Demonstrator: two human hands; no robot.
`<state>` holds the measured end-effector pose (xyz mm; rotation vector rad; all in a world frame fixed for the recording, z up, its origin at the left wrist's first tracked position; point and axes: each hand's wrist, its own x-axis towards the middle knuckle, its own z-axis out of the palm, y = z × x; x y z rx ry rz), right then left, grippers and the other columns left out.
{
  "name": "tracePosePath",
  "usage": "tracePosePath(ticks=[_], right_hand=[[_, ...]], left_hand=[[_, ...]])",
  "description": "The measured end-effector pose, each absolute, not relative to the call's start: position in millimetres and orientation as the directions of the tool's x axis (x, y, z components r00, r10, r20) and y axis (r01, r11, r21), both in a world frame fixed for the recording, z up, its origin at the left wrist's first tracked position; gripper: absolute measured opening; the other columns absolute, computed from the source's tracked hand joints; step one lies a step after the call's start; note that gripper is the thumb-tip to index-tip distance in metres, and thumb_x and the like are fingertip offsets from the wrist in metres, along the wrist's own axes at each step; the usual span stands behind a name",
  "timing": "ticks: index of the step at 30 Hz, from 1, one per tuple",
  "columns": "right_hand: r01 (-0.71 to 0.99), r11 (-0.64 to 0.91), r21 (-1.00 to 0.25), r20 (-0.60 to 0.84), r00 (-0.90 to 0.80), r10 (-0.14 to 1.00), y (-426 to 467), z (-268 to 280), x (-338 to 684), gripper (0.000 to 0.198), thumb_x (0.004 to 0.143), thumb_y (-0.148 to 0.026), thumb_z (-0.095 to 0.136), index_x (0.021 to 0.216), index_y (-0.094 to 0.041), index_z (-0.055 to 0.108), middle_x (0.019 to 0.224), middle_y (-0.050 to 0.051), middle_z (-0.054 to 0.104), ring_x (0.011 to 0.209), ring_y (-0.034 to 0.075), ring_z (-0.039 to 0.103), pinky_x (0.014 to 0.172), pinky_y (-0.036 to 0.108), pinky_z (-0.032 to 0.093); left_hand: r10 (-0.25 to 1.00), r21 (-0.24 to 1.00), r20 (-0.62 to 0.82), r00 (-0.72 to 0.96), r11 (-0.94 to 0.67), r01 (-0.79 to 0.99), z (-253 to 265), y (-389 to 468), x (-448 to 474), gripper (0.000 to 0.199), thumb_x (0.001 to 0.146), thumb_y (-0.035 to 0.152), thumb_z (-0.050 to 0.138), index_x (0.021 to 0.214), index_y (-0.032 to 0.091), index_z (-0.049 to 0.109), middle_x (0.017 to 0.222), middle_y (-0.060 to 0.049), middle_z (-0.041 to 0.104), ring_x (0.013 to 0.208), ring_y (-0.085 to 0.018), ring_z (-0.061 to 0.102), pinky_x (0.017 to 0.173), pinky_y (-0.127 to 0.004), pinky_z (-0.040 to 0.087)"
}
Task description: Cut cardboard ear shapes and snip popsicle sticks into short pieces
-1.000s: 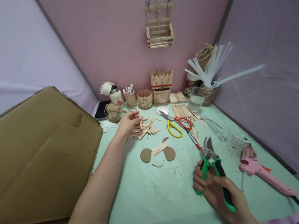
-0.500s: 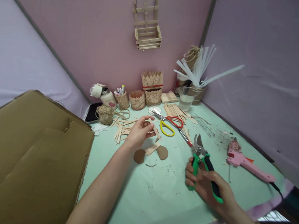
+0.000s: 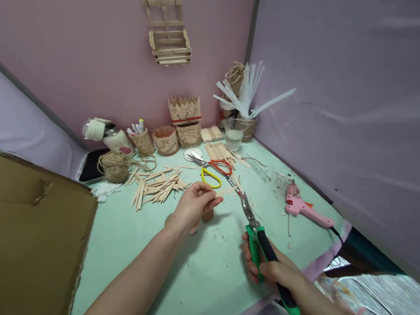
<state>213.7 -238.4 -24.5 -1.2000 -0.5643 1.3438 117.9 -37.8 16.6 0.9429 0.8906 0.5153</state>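
My left hand (image 3: pixel 194 205) pinches a thin wooden stick (image 3: pixel 227 192) between thumb and fingers, its far end pointing right toward the blades of the pruning shears. In my right hand (image 3: pixel 263 265) are green-and-black pruning shears (image 3: pixel 256 235), held by both handles with the blades pointing up and left. Whether the blades touch the stick I cannot tell. Just beyond my left hand lie scissors (image 3: pixel 212 170) with one red and one yellow handle. To its left is a loose pile of cut wooden sticks (image 3: pixel 159 186). Brown round pieces (image 3: pixel 208 213) are mostly hidden behind my left hand.
A pink glue gun (image 3: pixel 306 207) rests at the right, its cord running off the edge. A cardboard sheet (image 3: pixel 23 229) stands at the left. Along the back are twine (image 3: pixel 115 166), decorated pots (image 3: pixel 165 141), a water cup (image 3: pixel 234 136) and white strips (image 3: pixel 247 94).
The view has turned to the right. My hands have come closer together, with the stick now level toward the shears. The shears' blades have drawn nearer each other.
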Motion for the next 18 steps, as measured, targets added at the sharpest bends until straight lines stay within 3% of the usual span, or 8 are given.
tracePosePath(ticks=[7, 18], right_hand=[[-0.346, -0.281, -0.895, -0.369, 0.223, 0.902, -244.5, -3.5, 215.2, 0.042, 0.07, -0.025, 0.06, 0.112, -0.024, 0.052, 0.089, 0.001, 0.052, 0.072, 0.016, 0.046, 0.068, 0.031, 0.038], [-0.363, -0.288, -0.886, -0.375, 0.197, 0.906, -243.1, -8.2, 215.2, 0.039, 0.072, -0.023, 0.058, 0.11, -0.023, 0.05, 0.088, 0.001, 0.052, 0.07, 0.016, 0.047, 0.064, 0.03, 0.04]], left_hand=[[0.706, 0.895, -0.412, 0.576, 0.433, 0.109, 5.1, -50.5, 121.1, 0.023, 0.07, 0.02, 0.073, 0.079, 0.017, 0.052, 0.076, 0.002, 0.056, 0.073, -0.012, 0.07, 0.055, -0.013, 0.045], [0.713, 0.939, -0.337, 0.615, 0.3, 0.167, 2.7, -62.8, 122.2, 0.017, 0.072, 0.016, 0.069, 0.077, 0.017, 0.053, 0.079, 0.001, 0.057, 0.075, -0.015, 0.071, 0.07, -0.021, 0.052]])
